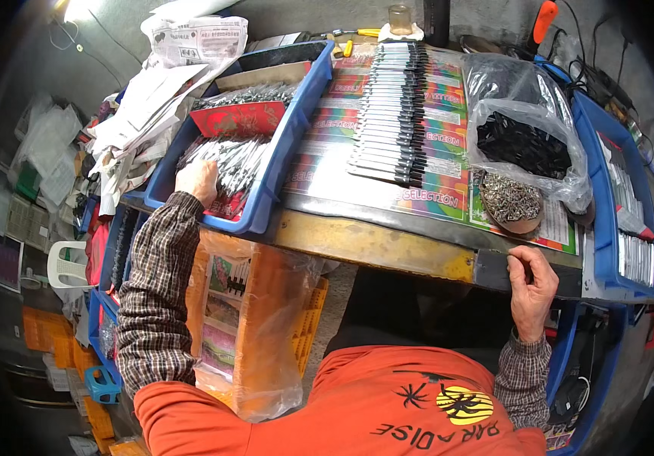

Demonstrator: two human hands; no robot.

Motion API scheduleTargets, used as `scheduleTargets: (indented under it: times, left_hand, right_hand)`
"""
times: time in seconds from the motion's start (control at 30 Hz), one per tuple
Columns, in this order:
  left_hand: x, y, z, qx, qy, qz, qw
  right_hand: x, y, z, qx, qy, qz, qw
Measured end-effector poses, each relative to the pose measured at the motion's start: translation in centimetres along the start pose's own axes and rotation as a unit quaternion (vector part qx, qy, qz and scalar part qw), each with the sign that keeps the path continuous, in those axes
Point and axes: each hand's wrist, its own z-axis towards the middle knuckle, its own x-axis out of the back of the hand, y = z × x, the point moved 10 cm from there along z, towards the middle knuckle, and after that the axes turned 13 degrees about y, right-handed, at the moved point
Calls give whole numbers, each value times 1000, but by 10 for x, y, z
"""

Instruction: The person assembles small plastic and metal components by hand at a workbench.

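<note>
My left hand [199,182] reaches into a blue tray [270,194] and lies against a heap of slim clear pen barrels [240,163]. Its fingers are curled; whatever they grip is hidden. Over the front edge of the table my right hand [532,289] is closed, thumb against bent fingers, with anything in it too small to make out. Between my hands, farther back, a long row of pens [391,114] lies side by side, their black ends toward the right. Small metal pieces [511,199] fill a round container beyond my right hand.
A clear bag of black caps [524,144] stands behind the metal pieces. At the right is another blue tray [604,243] with packed pens. Colourful printed sheets [426,199] cover the tabletop. Papers [141,106] pile up at the left; an orange crate [255,327] stands below the table.
</note>
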Motion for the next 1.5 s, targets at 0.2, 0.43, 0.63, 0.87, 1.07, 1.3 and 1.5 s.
scheduleTargets:
  times: [0.2,0.43,0.63,0.87,1.07,1.3,1.5]
  left_hand:
    - [12,3,-6,10,-2,-2,1000]
    - [31,-7,-6,78,62,-41,994]
    - [35,-14,2,80,147,-97,981]
    - [39,2,16,85,115,-95,985]
    - [39,-1,13,86,135,-96,982]
    - [52,-8,15,95,228,-205,947]
    - [46,-35,7,55,280,-331,900]
  right_hand:
    - [6,3,0,-9,-11,21,1000]
    - [35,10,-2,-69,1,21,997]
    - [52,4,0,-50,-10,-14,999]
    - [50,-2,-5,-47,-36,-38,998]
    - [62,-11,0,-38,-43,-81,995]
    - [110,-20,23,2,6,-145,989]
    - [147,-21,57,10,59,-186,981]
